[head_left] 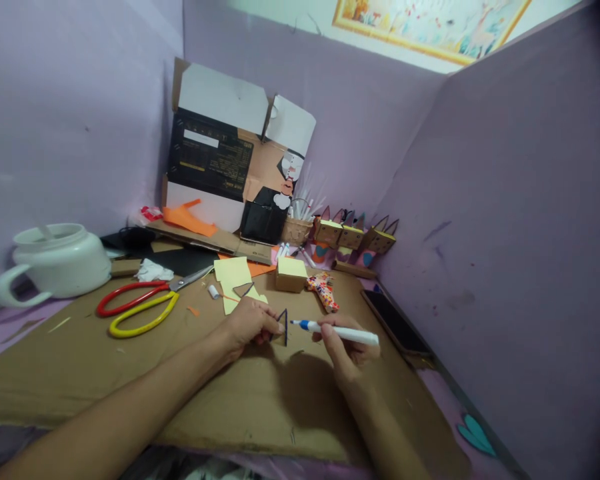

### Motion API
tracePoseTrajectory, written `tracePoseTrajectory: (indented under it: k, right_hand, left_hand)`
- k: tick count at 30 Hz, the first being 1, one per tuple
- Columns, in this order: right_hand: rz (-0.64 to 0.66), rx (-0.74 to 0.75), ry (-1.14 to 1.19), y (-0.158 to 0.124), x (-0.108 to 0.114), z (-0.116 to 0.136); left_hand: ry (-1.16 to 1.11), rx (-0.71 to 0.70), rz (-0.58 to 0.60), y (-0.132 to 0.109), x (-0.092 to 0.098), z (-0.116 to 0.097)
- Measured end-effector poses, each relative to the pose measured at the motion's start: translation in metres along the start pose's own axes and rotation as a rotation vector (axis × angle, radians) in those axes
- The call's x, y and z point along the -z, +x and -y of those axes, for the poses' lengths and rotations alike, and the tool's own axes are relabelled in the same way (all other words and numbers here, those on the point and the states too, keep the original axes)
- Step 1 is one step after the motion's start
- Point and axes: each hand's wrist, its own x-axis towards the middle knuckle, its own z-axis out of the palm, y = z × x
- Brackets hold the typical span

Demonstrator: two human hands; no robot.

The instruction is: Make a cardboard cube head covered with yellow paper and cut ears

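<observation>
Between the thumb and fingers of my left hand [255, 323] is a small cardboard triangle [281, 337] with dark-coloured edges. My right hand [346, 343] grips a white marker [347, 333], uncapped, its blue tip pointing left a short way from the triangle. A white marker cap [213, 291] lies on the cardboard sheet beyond my left hand. Near it are cut yellow paper pieces [233, 275] and another dark-edged triangle [244, 289]. Behind my hands sits a small cardboard box [291, 275] with a yellow top, beside a colourful patterned piece [323, 291].
Large scissors [147, 303] with red and yellow handles lie left. A white pot [63, 260] stands at far left. A phone [396, 322] rests by the right wall. Several eared cardboard figures [353, 237] and an opened box [213, 157] stand at the back.
</observation>
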Motion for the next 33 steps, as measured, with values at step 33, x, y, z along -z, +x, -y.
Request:
tracePoseTrajectory:
  k: [33]
  right_hand:
    - [0.040, -0.039, -0.010, 0.001, -0.001, -0.003]
  left_hand:
    - [-0.008, 0.020, -0.019, 0.002, 0.000, 0.002]
